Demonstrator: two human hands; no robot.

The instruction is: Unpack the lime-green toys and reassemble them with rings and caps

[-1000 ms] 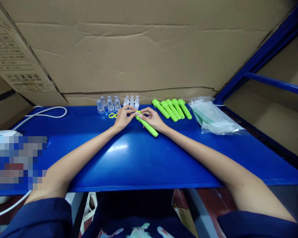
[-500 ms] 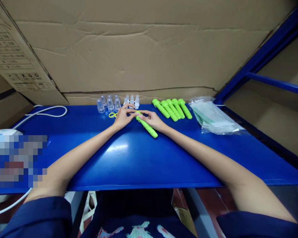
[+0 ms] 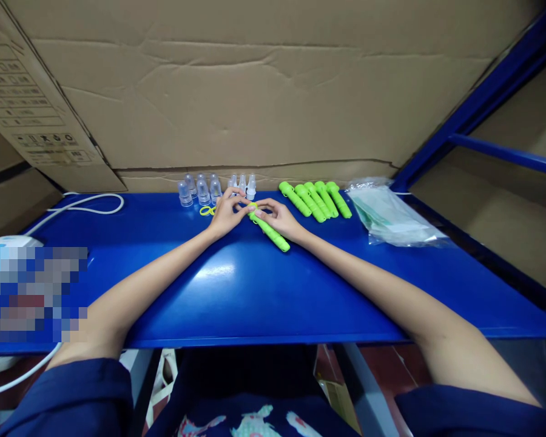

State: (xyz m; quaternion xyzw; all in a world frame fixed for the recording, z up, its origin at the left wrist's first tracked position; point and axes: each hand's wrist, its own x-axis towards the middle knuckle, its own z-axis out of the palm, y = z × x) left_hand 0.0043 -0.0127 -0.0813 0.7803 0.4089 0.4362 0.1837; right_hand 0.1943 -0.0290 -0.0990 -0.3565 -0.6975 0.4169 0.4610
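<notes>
A bright green ribbed flashlight-like tube (image 3: 273,235) lies slanted just above the table, its wide end up and left between both hands. My right hand (image 3: 279,220) is closed around the upper part of this tube. At the same wide end, the thumb and fingers of my left hand (image 3: 230,212) pinch what looks like a yellow ring (image 3: 253,205), partly hidden by the fingertips. Beside my left hand, more yellow rings (image 3: 205,210) lie on the table, partly covered by it. Behind them stand several clear plastic cups (image 3: 203,191) and smaller clear-and-white pieces (image 3: 252,187).
Several matching green tubes (image 3: 316,200) lie in a row at the back right. A clear plastic bag (image 3: 391,212) is to their right. The blue table (image 3: 236,303) backs onto cardboard (image 3: 273,103). A white cable (image 3: 95,209) and device (image 3: 11,243) are at left.
Both hands stay in nearly the same place on the green tube. A yellow edge shows more at its wide end, and the left fingers have shifted slightly.
</notes>
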